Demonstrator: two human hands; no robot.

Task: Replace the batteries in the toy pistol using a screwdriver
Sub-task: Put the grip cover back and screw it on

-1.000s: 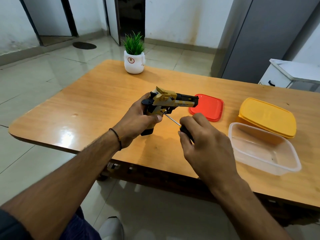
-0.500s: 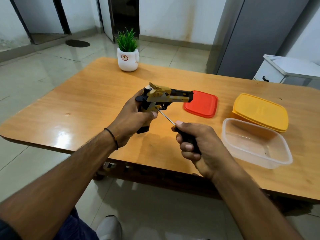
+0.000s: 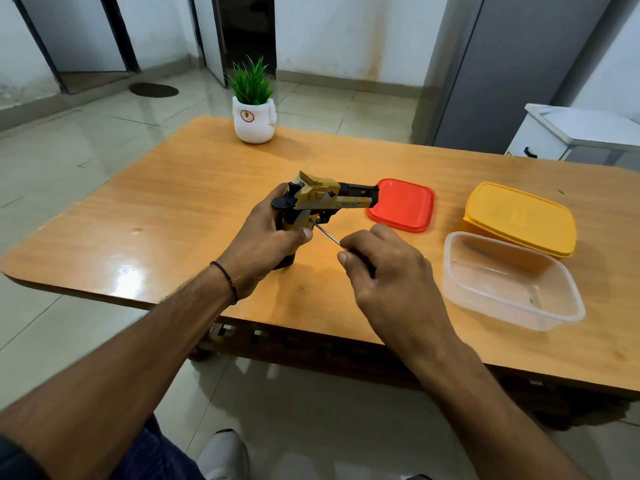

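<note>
Yellow-and-black toy pistol (image 3: 323,199) sat in the left grip (image 3: 266,237), fingers wrapped round its handle, over the bench (image 3: 173,209). Just right of it, the right grip (image 3: 391,271) clasped the screwdriver (image 3: 327,234), whose tip met the pistol's handle. Beyond the right grip lay a red lid (image 3: 403,206); a clear tub (image 3: 502,310) stood to its right

potted plant (image 3: 254,121) upper centre, on table's (image 3: 173,220) far edge. toy pistol (image 3: 322,199) mid frame in left hand (image 3: 266,244); screwdriver (image 3: 327,235) just lower right of it, in right hand (image 3: 388,278). lid (image 3: 403,206) right of pistol, lidded box (image 3: 519,218) farther right, open tub (image 3: 512,282) before it.
</note>
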